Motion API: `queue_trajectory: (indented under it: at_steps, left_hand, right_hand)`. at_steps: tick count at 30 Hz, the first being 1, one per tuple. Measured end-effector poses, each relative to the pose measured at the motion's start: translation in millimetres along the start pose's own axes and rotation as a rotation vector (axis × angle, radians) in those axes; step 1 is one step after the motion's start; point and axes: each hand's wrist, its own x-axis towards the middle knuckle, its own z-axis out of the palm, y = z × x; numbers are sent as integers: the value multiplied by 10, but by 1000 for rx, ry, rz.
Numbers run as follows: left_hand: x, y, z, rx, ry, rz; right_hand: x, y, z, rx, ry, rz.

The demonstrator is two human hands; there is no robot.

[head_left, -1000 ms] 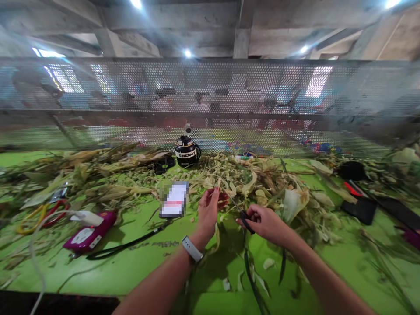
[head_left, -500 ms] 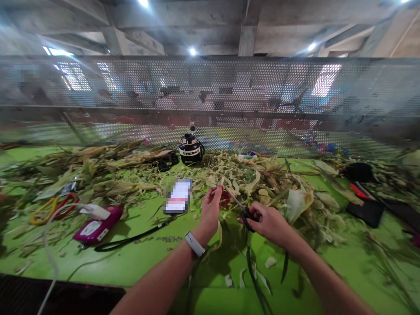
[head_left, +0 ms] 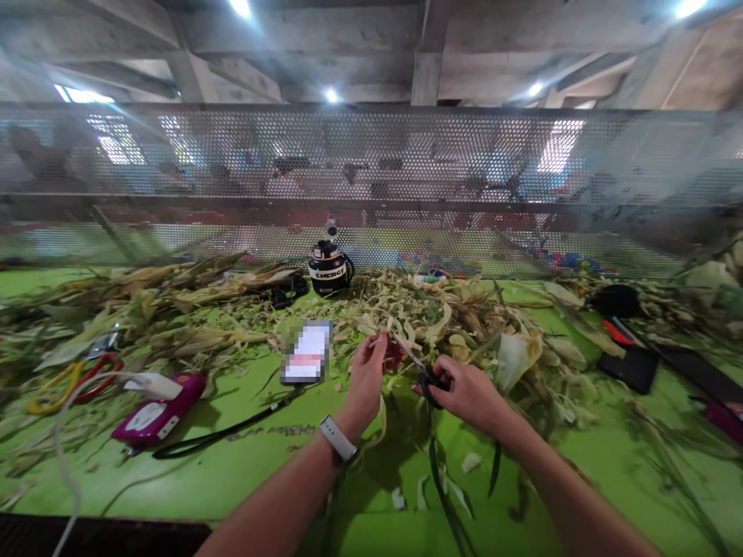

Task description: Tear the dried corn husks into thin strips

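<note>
My left hand (head_left: 365, 370), with a white band on the wrist, pinches a small pale piece that looks like corn husk between thumb and fingertips. Close beside those fingertips is a small dark-red piece (head_left: 393, 356), partly hidden; I cannot tell whether it is attached. My right hand (head_left: 467, 391) grips the black handles of a pair of scissors (head_left: 428, 379), its fingers in the loops. The blades point up and left toward the left fingertips. Below the left hand hangs a pale husk strip (head_left: 383, 418). Dry husk scraps (head_left: 453, 309) lie heaped just beyond both hands.
A phone (head_left: 307, 352) lies left of my hands, its strap trailing toward a purple power bank (head_left: 159, 410) with a white cable. Yellow-and-red-handled scissors (head_left: 73, 387) are farther left. A black ENERGY bottle (head_left: 328, 269) stands before the perforated metal screen (head_left: 371, 170).
The whole view has shifted slightly, so things on the table appear a little farther left. My hands keep nearly the same pose, with the scissors still by the left fingertips.
</note>
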Motion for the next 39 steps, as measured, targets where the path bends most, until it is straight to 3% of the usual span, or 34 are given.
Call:
queue_trajectory:
  at_steps: [8,13,15,18,20,24,27,39]
  left_hand:
    - [0,-13,-19,11,6,-12]
    - [13,22,-37,-7,73,-106]
    - [27,35,-42,-51,94,-140]
    - [42,41,-43,-127,85,-168]
    - [43,44,-45,-94,100,-131]
    - [31,85,-53,47,153,-23]
    - [25,137,-53,69,148,-20]
    - [49,110,-70,64,36,14]
  right_hand:
    - [25,78,65,147,-10,8]
    - [76,99,58,527,15,87]
    - [85,79,28,686,-28,134]
    - [68,31,-13,792,-201,182]
    - [45,15,-38,777,-257,187]
    - [12,74,-114,540,-206,109]
    - [18,152,-177,443,-204,73]
    - [63,180,-182,634,-380,83]
